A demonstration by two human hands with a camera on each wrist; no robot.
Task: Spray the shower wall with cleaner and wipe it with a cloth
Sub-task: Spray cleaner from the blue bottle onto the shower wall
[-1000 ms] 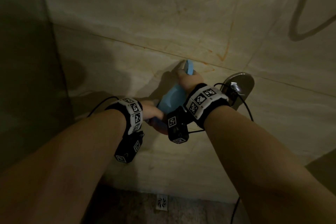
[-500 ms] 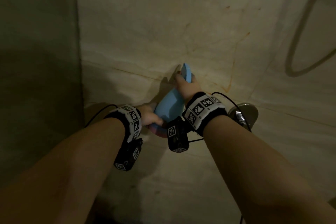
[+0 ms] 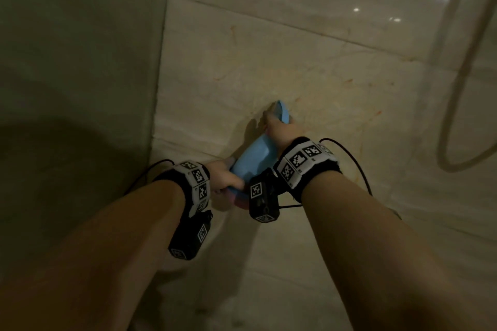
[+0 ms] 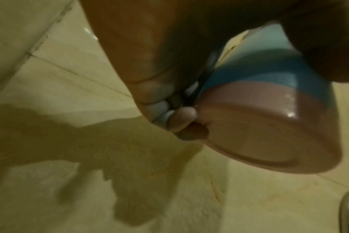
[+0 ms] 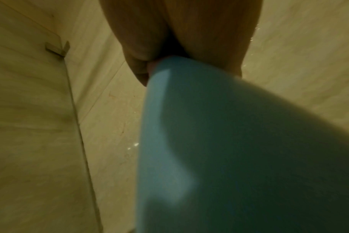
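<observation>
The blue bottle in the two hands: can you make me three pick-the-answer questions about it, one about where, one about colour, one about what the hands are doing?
1. Where is the left hand's grip on the blue bottle?
A. top end
B. bottom end
C. not touching

2. What colour is the bottle's base?
A. pink
B. green
C. black

3. How is the bottle held?
A. by both hands
B. by one hand
C. by nobody, it stands on the floor

Answers:
1 B, the left hand grips the blue bottle at its lower end.
2 A, the left wrist view shows the pink base.
3 A, the right hand grips the top, near the shower wall.
</observation>
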